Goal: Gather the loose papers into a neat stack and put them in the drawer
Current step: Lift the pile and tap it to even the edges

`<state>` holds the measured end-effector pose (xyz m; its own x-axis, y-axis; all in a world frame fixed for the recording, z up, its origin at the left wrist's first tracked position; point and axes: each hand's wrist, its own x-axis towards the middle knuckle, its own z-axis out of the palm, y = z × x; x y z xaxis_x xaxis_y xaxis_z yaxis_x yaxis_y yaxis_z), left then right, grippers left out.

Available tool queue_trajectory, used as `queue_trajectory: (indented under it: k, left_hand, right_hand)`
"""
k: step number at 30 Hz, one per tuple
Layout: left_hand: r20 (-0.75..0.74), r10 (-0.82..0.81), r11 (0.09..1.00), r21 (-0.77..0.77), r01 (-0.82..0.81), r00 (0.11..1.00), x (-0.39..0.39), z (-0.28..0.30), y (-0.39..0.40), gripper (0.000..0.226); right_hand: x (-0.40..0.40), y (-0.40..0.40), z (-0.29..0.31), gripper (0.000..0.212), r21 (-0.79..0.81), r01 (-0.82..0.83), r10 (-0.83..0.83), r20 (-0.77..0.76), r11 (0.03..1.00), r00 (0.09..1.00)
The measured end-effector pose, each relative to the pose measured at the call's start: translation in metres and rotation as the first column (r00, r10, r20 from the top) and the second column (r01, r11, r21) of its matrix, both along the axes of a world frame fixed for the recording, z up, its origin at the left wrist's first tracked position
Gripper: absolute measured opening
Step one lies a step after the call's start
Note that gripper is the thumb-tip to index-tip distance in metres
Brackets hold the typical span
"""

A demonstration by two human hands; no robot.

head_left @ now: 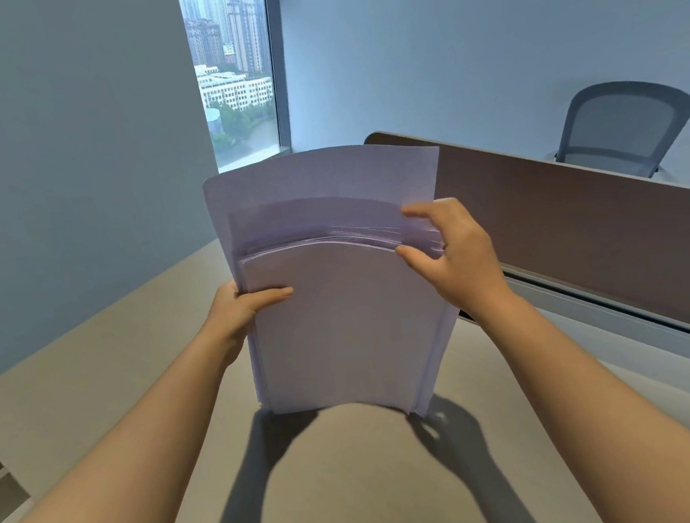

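A thick stack of white papers [341, 329] stands upright on its bottom edge on the beige desk [93, 378], in the middle of the head view. Its top is uneven: a few back sheets rise higher than the front ones. My left hand [242, 305] grips the stack's left edge, thumb across the front sheet. My right hand [452, 251] holds the upper right corner, fingers spread over the fanned sheet edges. No drawer is in view.
A brown partition panel [583, 217] runs along the desk's right side, with a grey mesh office chair [625, 129] behind it. A wall [51, 163] stands on the left and a narrow window [232, 69] straight ahead.
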<state>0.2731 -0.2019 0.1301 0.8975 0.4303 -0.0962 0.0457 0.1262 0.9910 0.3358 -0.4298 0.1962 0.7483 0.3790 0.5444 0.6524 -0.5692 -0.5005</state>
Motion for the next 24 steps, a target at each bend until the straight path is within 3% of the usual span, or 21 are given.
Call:
queue_trajectory:
  k: [3, 5, 10, 14, 16, 21, 24]
  left_hand:
    - [0.001, -0.007, 1.000, -0.001, 0.007, 1.000, 0.000, -0.001, -0.003, 0.041]
    - [-0.003, -0.016, 1.000, 0.003, 0.016, 1.000, 0.000, -0.001, -0.004, 0.044]
    - [-0.013, -0.024, 0.999, 0.026, 0.025, 1.000, 0.001, 0.000, -0.004, 0.041]
    - [-0.017, -0.023, 0.999, 0.026, 0.024, 1.000, 0.000, 0.001, -0.003, 0.045]
    - [-0.024, -0.023, 0.999, 0.028, 0.024, 0.999, 0.000, 0.001, -0.002, 0.046]
    - [-0.032, -0.002, 0.999, 0.041, 0.003, 0.999, 0.001, -0.002, -0.002, 0.047]
    - [-0.041, 0.026, 0.998, 0.052, -0.024, 0.999, 0.002, -0.005, -0.004, 0.045]
  right_hand:
    - [-0.003, 0.002, 0.005, 0.081, 0.090, -0.027, 0.029, -0.026, 0.996, 0.999]
    - [-0.006, 0.003, 0.010, 0.092, 0.105, -0.022, 0.023, -0.005, 0.994, 1.000]
    - [-0.003, 0.003, 0.023, 0.088, 0.063, 0.012, -0.010, -0.028, 0.998, 1.000]
    - [0.001, 0.000, 0.019, 0.037, -0.082, 0.015, -0.017, -0.024, 0.997, 1.000]
    - [0.000, -0.001, 0.014, 0.030, -0.164, -0.002, -0.009, -0.065, 0.987, 0.998]
    - [-0.002, -0.005, 0.017, 0.051, -0.188, -0.097, 0.065, -0.170, 0.977, 0.983]
    - [-0.001, -0.005, 0.019, 0.077, -0.304, -0.073, 0.025, -0.157, 0.950, 0.987]
